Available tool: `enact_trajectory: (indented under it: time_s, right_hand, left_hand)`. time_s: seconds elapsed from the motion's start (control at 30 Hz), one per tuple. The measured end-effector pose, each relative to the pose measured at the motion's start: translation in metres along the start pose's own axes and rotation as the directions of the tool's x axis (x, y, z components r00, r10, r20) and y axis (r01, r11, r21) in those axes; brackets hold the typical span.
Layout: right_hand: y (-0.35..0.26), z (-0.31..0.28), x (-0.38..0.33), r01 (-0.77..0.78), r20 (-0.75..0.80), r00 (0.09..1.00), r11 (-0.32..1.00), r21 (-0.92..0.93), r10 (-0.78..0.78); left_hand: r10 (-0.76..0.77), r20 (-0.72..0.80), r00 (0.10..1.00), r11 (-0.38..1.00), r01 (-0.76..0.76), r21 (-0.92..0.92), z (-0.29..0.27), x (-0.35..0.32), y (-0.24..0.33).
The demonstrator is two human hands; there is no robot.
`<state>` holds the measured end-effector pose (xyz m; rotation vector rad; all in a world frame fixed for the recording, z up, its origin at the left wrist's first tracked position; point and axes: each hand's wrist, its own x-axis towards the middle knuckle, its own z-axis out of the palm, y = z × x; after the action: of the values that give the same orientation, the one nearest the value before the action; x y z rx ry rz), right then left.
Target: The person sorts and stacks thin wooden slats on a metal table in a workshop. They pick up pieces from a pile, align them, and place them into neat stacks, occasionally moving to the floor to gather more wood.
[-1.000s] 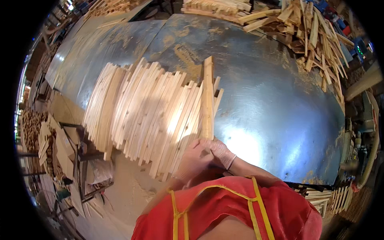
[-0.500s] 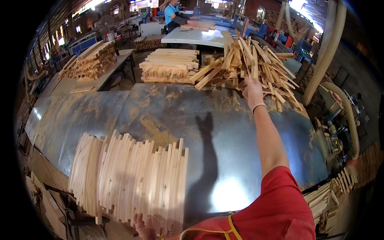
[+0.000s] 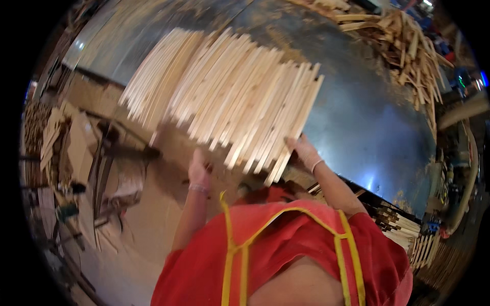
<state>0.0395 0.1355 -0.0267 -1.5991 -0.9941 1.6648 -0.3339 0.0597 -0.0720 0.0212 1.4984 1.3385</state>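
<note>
A row of pale wooden strips (image 3: 229,97) lies side by side on the dark metal tabletop (image 3: 352,117), near ends jutting past its edge. My right hand (image 3: 304,151), in a thin light glove, is at the near right end of the row, fingers closed on the outermost wooden strip (image 3: 298,127). Just off the table edge, below the strips' near ends, hovers my left hand (image 3: 199,169). It touches no strip that I can see, and blur hides how its fingers are set.
A loose heap of wooden sticks (image 3: 408,56) covers the table's far right corner. Beyond the right edge run a grey hose (image 3: 467,178) and stacked strips (image 3: 403,227). Cardboard (image 3: 81,143) and a dark metal frame (image 3: 99,178) stand left, below the table.
My right hand has come back from the far heap to the row's right side. My left hand has moved off the row's near ends. The view has tilted down and turned.
</note>
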Motion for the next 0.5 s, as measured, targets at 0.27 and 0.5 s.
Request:
enact_trajectory:
  time_s: [0.27, 0.5]
  right_hand:
    - [0.006, -0.062, 0.067, -0.045, -0.244, 0.969, 0.953, -0.298, -0.031]
    - [-0.060, -0.104, 0.065, -0.139, -0.177, 0.980, 0.954, -0.266, 0.094]
  left_hand:
    - [-0.254, 0.077, 0.964, 0.943, 0.229, 0.243, 0.071, -0.048, -0.019]
    - [-0.041, 0.639, 0.768, 0.239, -0.614, 0.752, 0.142, -0.030, 0.038]
